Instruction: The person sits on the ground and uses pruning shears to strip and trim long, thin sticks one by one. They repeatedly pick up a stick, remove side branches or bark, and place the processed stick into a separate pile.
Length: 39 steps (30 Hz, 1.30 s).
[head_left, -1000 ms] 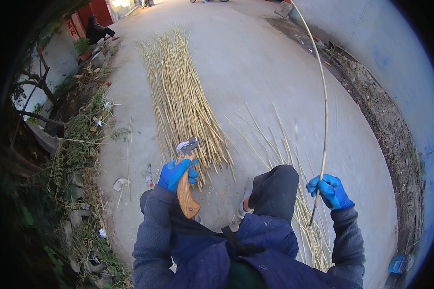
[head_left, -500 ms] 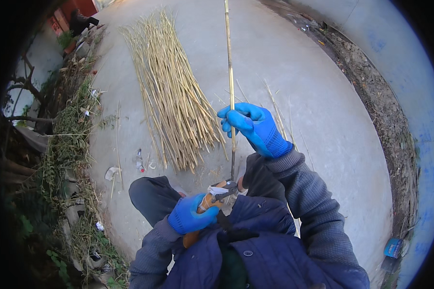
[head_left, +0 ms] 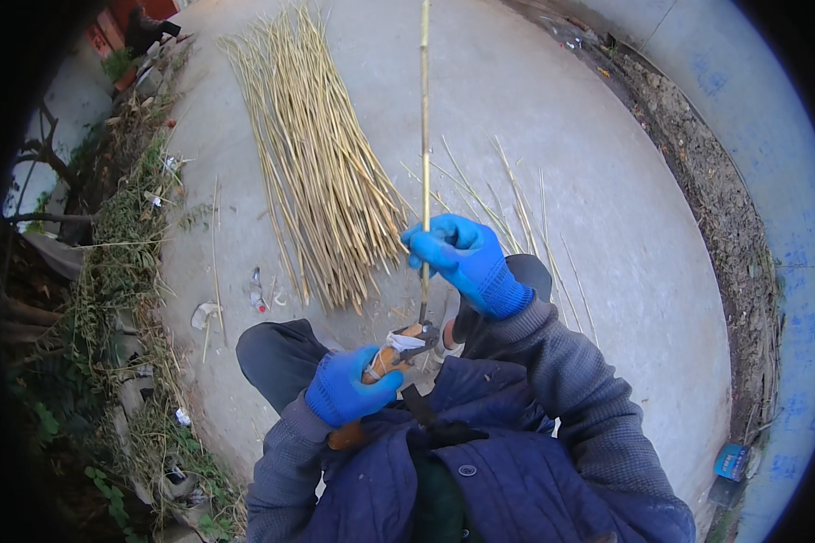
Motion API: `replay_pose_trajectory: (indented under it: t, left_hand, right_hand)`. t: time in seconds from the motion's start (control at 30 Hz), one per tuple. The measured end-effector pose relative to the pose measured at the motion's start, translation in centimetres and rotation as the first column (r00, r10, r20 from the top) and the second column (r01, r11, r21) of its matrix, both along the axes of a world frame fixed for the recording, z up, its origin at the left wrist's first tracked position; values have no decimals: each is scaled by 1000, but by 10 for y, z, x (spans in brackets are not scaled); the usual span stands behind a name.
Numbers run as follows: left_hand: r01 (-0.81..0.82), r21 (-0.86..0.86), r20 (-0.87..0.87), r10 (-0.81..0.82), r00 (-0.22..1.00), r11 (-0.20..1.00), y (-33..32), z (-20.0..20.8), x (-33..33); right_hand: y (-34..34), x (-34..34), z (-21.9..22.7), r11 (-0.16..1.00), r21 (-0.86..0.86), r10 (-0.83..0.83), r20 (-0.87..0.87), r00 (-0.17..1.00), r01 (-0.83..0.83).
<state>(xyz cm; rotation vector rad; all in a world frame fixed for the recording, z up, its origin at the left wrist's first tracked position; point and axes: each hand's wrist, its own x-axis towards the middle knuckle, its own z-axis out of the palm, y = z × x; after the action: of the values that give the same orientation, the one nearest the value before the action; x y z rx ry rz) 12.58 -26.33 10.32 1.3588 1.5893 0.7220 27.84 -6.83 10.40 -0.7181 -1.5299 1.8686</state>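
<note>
A seated person's blue-gloved right hand (head_left: 466, 258) closes around a long yellow cane (head_left: 424, 136) held upright, its lower end meeting the blade of a wooden-handled knife (head_left: 385, 362) clenched in the gloved left hand (head_left: 346, 389), beside a bundle of cut canes (head_left: 321, 172) on the concrete ground (head_left: 589, 199)

1. Under me is a pale concrete floor (head_left: 607, 208).
2. A big bundle of cut reeds (head_left: 321, 172) lies ahead-left of my grip.
3. Loose stalks (head_left: 516, 204) are scattered just beyond my right hold.
4. White scraps (head_left: 206, 314) lie left of my grip.
</note>
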Motion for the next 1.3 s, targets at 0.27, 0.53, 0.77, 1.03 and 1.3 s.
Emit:
replay_pose_trajectory:
  t: [0.27, 0.53, 0.77, 1.03, 1.3]
  left_hand:
    - [-60, -56, 81, 65, 995, 997, -4, -7, 1]
    - [-107, -51, 69, 111, 991, 993, -15, -14, 10]
    - [-149, -43, 136, 153, 979, 988, -8, -18, 15]
    - [-274, -109, 434, 294, 852, 955, 25, -1, 19]
    - [-620, -151, 661, 545, 515, 770, 61, -30, -10]
  right_hand:
    - [-23, 15, -5, 984, -111, 152, 140, 978, -137]
    - [-49, 14, -16, 991, -34, 132, 328, 935, -128]
    - [-45, 38, -27, 993, 115, -1, 156, 988, -17]
    - [-91, 41, -26, 991, 133, -7, 296, 955, -34]
    - [-86, 49, -55, 628, 760, -202, 365, 909, -166]
